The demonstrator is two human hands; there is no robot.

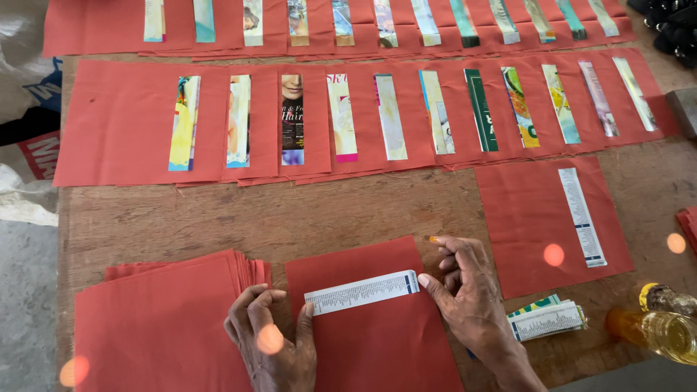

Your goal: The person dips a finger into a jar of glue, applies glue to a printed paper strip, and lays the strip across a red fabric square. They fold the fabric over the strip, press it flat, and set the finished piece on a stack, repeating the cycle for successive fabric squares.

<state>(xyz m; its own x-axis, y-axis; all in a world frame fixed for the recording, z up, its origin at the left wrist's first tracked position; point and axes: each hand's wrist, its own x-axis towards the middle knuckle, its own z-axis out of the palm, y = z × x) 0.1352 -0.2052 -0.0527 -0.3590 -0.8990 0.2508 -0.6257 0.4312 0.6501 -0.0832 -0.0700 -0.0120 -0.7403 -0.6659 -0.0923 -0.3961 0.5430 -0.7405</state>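
A white printed paper strip (363,291) lies slanted across a red fabric square (377,334) near the table's front edge. My left hand (272,345) touches the strip's left end with its fingertips. My right hand (468,290) pinches the strip's right end between thumb and fingers. Just left of the square sits a stack of red fabric squares (160,319), partly under my left hand.
Two rows of red squares with colourful paper strips (341,116) cover the far half of the wooden table (290,214). One more red square with a white strip (552,218) lies at right. A bundle of paper strips (548,319) and glass bottles with yellow liquid (664,330) sit at front right.
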